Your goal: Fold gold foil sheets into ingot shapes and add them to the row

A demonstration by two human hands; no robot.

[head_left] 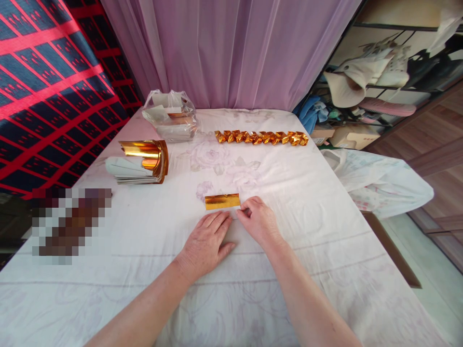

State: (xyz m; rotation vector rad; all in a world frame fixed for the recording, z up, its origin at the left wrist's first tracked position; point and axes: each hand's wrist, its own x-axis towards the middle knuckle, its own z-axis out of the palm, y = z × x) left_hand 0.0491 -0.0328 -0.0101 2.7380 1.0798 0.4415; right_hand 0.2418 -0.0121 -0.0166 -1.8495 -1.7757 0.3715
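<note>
A small strip of gold foil paper [222,201] lies on the table, with a pale lower edge. My left hand [206,239] rests flat, its stretched fingertips at that lower edge. At the strip's right end, thumb and forefinger of my right hand [258,217] are pinched together on the corner. Beyond them runs a row of folded gold foil pieces [262,138]. A bent stack of gold and white foil paper sheets [144,164] stands to the left.
A clear plastic bag [171,115] with more sheets sits at the back left of the cloth-covered table [311,193]. A purple curtain [217,53] hangs behind. On the right are shelves with hats [350,82] and a white plastic bag [390,183]. Part of the left side is pixelated.
</note>
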